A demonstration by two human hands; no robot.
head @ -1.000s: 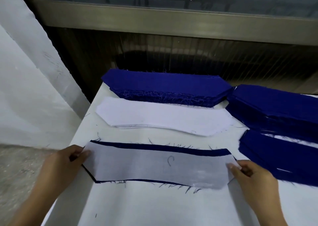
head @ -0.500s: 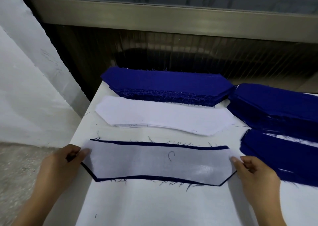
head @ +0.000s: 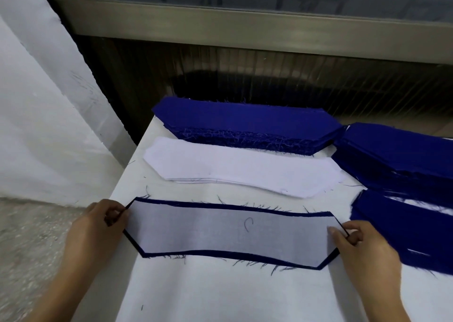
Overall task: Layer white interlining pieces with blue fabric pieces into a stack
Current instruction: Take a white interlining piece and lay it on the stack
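A white interlining piece (head: 232,233) lies flat on a blue fabric piece (head: 245,255), whose edge shows as a thin dark border all round. My left hand (head: 98,226) pinches their left end and my right hand (head: 360,245) pinches their right end. Behind them lies a low pile of white interlining pieces (head: 240,167). A thick stack of blue fabric pieces (head: 245,125) sits at the back of the white table (head: 220,294).
Two more blue stacks lie at the right, one further back (head: 402,155) and a layered one (head: 404,226) close to my right hand. The table's left edge drops to a grey floor (head: 31,243). A dark ribbed wall under a window sill stands behind.
The white piece has shifted to sit squarely inside the blue piece's outline; its right end, which overhung before, now lines up. Both hands stay at the ends.
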